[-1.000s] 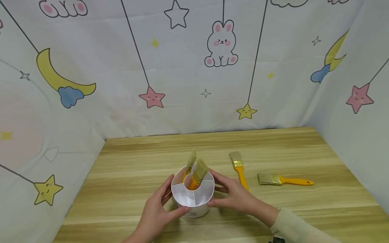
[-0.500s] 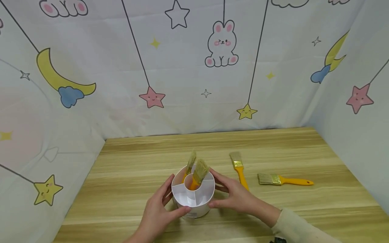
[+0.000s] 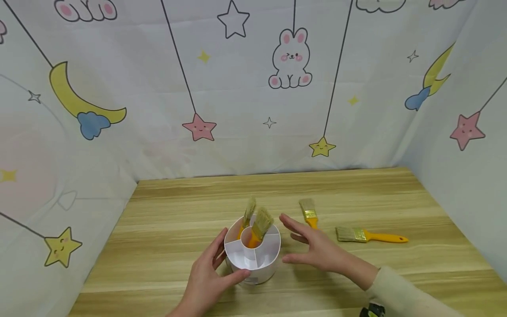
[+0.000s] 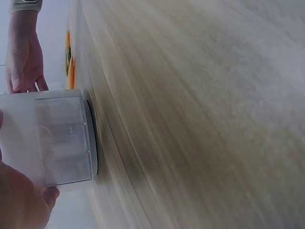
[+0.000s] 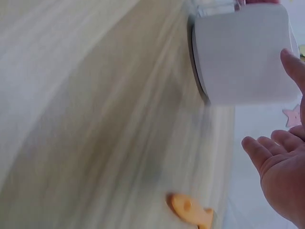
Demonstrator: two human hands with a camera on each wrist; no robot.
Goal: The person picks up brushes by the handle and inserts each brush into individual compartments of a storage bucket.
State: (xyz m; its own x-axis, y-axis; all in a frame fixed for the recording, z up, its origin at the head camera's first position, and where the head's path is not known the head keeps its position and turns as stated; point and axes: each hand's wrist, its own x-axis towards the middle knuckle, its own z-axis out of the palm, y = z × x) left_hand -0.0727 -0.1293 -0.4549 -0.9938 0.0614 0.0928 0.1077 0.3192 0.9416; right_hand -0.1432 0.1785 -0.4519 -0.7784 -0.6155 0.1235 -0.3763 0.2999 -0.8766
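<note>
A round white pen holder (image 3: 264, 275) with divided compartments stands upright on the table. One paintbrush (image 3: 262, 223) leans in its centre tube, bristles up; another paintbrush (image 3: 248, 213) stands in a rear-left compartment. My left hand (image 3: 206, 274) grips the holder's left side, thumb at the front. To the right, my right hand (image 3: 318, 250) is apart from the holder, fingers spread and holding nothing. Behind that hand lies a paintbrush (image 3: 308, 212), its lower handle hidden. In the left wrist view, a clear drawer front (image 4: 64, 138) shows on the holder's side.
Farther right, another yellow-handled paintbrush (image 3: 372, 236) lies sideways on the wood-grain table (image 3: 178, 207). A white cloth backdrop (image 3: 237, 88) with printed stars, moons and a bunny rises along the table's back and sides.
My right hand has let go of the pen holder and moved a little right, covering more of the near brush's handle. My left hand stays on the holder, which has hardly shifted.
</note>
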